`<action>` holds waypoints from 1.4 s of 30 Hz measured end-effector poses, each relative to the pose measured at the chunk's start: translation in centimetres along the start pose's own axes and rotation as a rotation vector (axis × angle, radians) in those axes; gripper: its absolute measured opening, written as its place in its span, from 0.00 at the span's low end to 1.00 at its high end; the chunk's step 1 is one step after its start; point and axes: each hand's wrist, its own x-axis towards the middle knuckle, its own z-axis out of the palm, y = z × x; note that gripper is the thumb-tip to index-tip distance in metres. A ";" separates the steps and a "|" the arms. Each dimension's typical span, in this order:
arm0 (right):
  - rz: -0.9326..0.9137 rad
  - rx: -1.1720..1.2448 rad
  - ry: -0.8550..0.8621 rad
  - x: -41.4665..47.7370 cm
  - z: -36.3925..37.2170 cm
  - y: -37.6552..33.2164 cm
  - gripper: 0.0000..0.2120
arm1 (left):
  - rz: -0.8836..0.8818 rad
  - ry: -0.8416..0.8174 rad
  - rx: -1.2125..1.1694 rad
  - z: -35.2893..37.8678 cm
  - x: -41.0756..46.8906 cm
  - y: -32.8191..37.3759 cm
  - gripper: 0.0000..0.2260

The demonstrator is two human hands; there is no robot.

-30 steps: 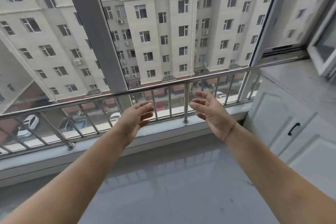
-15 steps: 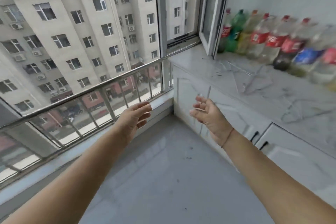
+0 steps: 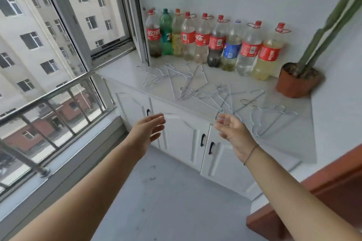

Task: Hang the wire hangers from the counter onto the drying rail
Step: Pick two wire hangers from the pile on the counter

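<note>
White marble-look counter point(image 3: 125, 72) ran along the balcony's end wall above cabinet doors point(image 3: 182, 135), and everything that mattered sat on it or just off it. The wire hangers point(image 3: 215, 96) lay flat on the counter's top in a loose, overlapping band. None of them had been lifted yet. At the counter's back stood a row of plastic bottles point(image 3: 215, 45), with a potted plant point(image 3: 295, 82) at its far corner. A steel rail point(image 3: 49, 94) crossed the windows off the counter's window end, and it was probably where the hangers were meant to go.

The left hand point(image 3: 148, 131) hung in front of the counter's doors, fingers straight and relaxed, holding nothing. The right hand point(image 3: 233, 133) hovered at the counter's front edge with its fingers loosely curled and empty, close to the nearest hanger. Whether a fingertip touched the wire could not be told.

The main risk looked like tangling. The wires crossed one another, so lifting one by its hook could drag its neighbours over the counter's front edge. A hasty sweep could also push the back hangers into the bottles. Thin wire lying flat on the smooth top would likely be hard to pinch.

The band's long axis ran slantwise, from the counter's window end near the bottles to its front edge by the right hand. Single hangers lay at mixed angles, and the few hooks that could be made out pointed different ways.
</note>
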 end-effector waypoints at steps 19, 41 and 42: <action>0.292 0.111 0.581 16.1 -15.1 6.2 0.07 | -0.225 -0.335 0.098 18.5 20.3 -1.1 0.06; 0.603 -0.479 0.550 26.7 -21.0 10.9 0.10 | -0.608 -0.378 0.173 31.9 31.1 -8.0 0.03; 0.625 -0.501 0.540 27.1 -21.1 10.9 0.12 | -0.614 -0.365 0.173 32.2 31.3 -8.2 0.03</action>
